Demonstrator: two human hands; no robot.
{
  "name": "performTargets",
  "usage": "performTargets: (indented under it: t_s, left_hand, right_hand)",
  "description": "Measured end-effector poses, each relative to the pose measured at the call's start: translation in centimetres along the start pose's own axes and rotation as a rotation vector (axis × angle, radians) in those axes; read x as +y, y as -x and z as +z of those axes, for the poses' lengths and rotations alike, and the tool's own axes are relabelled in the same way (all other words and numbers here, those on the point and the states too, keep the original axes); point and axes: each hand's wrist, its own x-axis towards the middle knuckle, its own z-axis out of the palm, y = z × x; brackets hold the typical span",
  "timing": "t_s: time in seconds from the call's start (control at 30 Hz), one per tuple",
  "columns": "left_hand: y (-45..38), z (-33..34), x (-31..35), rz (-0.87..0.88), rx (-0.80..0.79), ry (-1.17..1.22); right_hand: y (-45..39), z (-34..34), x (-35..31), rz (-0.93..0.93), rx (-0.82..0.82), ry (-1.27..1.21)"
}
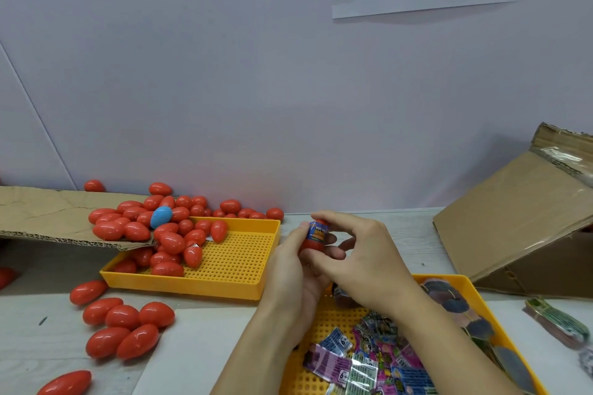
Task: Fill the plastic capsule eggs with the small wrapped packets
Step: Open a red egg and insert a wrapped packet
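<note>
Capsule egg gripped by left hand; right hand pinches packet into it; closing likely follows, tray at 9 o'clock.

red egg half upright, blue packet protruding | packets (tray)

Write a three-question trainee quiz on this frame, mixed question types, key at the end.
1. True or false: the blue egg lies among the red eggs at the far yellow tray.
2. Which hand holds the red egg half from below? A left, B right.
3. What sticks out of the top of that egg half?

Key:
1. True.
2. A: the left hand holds it, and the right hand has its fingers curled at it.
3. A blue wrapped packet, like the packets in the near tray.
</note>
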Motion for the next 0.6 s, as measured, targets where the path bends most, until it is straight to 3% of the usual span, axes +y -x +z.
performTargets:
  t_s: [0.6]
  left_hand:
    - [-0.1,0.1,-0.2,-0.033,0.014,0.085]
  right_hand:
    - [0.0,-0.3,-0.9,-0.056,-0.062,-0.107]
